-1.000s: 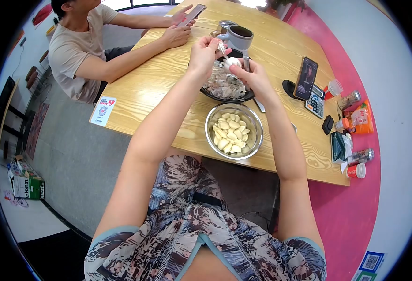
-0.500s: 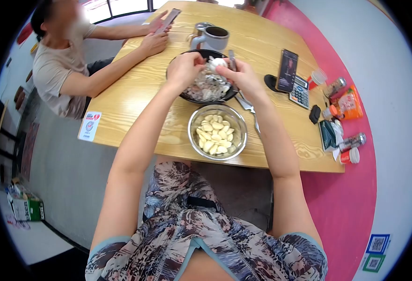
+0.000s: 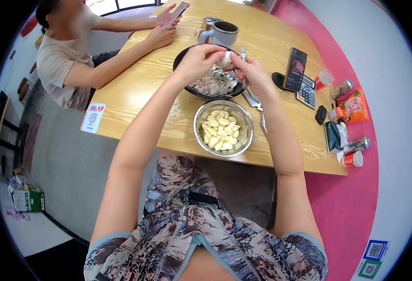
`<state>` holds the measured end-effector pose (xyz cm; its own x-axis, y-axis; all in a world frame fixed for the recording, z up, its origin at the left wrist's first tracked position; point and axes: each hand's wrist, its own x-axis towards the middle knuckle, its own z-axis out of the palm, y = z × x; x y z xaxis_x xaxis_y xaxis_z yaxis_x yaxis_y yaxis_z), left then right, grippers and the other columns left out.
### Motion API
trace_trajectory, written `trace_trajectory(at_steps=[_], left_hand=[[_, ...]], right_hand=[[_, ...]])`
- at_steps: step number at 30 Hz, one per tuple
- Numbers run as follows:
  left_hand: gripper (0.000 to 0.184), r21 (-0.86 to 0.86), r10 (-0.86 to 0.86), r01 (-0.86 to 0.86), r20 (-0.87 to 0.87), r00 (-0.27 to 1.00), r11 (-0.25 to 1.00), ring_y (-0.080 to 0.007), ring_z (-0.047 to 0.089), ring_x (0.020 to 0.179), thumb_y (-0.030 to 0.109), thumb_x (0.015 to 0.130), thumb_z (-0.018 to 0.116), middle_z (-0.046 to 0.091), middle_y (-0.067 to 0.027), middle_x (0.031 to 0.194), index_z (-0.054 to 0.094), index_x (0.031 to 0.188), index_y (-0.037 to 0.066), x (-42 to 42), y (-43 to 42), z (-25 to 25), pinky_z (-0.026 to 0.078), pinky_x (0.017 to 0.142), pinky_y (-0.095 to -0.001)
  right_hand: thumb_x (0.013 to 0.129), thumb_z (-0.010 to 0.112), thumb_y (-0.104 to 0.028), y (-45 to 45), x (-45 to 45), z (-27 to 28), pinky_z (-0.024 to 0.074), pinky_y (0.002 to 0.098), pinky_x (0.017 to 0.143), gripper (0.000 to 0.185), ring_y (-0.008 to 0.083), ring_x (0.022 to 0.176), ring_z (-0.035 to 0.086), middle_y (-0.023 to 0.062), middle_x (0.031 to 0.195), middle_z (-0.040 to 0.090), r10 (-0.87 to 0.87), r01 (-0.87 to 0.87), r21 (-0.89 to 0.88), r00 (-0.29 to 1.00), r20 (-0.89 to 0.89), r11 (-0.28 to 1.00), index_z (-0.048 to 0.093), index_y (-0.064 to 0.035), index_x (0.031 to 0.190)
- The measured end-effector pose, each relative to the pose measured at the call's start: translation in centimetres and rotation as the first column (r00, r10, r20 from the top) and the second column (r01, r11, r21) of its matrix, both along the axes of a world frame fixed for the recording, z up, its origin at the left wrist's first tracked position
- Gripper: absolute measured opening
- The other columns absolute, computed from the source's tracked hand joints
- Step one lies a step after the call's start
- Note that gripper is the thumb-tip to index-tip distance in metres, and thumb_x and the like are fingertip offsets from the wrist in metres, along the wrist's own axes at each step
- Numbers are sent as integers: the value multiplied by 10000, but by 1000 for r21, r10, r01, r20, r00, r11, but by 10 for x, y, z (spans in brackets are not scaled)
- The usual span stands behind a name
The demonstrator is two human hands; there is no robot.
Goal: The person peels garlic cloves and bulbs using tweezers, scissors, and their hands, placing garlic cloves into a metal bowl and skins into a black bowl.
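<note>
A white garlic bulb (image 3: 225, 59) is held over a black bowl (image 3: 180, 58). My right hand (image 3: 253, 75) grips it from the right between thumb and fingers. On the other side my left hand (image 3: 200, 62) is closed, its fingertips pinching at the bulb; exactly what they grasp is partly hidden. Papery garlic skins (image 3: 214, 85) fill the black bowl beneath both hands. Nearer to me stands a metal bowl (image 3: 248, 133) with several peeled garlic cloves (image 3: 221, 129) in it.
A mug (image 3: 224, 33) stands behind the black bowl. Cutlery (image 3: 254, 100) lies to its right. Further right are a propped phone (image 3: 295, 69), a calculator (image 3: 306, 95), and several jars and packets. Across the left corner, a seated person (image 3: 70, 61) holds a phone (image 3: 176, 14).
My hands have risen slightly and drawn together around the garlic bulb. The view has shifted a little, and the propped phone's screen shows a different picture.
</note>
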<state>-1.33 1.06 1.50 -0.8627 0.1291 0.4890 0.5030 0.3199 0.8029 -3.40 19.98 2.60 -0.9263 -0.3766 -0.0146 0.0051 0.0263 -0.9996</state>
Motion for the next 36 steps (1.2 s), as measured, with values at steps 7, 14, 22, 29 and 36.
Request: trace_trajectory(at_steps=[7,14,22,29,36], left_hand=[[386,3,-53,52,92,994,999,-124,631,776,248,832,696,693,-85,902,633,1128,8,4,-1,0,501,721,-275],[425,73,-255,247,123,959,966,-68,584,874,262,912,614,650,-15,982,558,1273,46,-7,-9,1,479,770,-238],[336,4,-110,110,78,991,994,-73,580,755,310,915,580,646,-9,875,644,1142,70,-1,-11,23,506,642,-238],[409,-109,-137,142,55,989,984,-64,552,667,366,936,560,611,-2,838,585,1266,127,-1,-15,36,519,601,-224],[435,140,-320,300,149,936,944,-44,526,653,377,932,574,568,22,775,592,1254,87,3,-18,45,522,554,-219]], right_hand=[[935,576,-358,6,-3,1,332,160,475,373,19,573,410,99,861,659,143,-144,20,989,26,989,617,3,1022],[897,626,-341,-3,-3,8,309,175,429,337,12,516,407,75,794,659,141,-141,-24,990,-17,990,613,-9,956],[954,500,-323,-22,2,30,319,191,438,337,34,502,410,59,742,629,141,-121,136,978,-151,983,612,-5,976],[963,493,-336,-15,-8,42,336,201,483,359,37,524,392,41,730,601,229,-223,126,973,-34,967,628,-4,967],[968,496,-321,-15,-13,46,345,214,500,344,30,521,361,22,734,557,366,-363,-72,930,41,929,627,-5,926]])
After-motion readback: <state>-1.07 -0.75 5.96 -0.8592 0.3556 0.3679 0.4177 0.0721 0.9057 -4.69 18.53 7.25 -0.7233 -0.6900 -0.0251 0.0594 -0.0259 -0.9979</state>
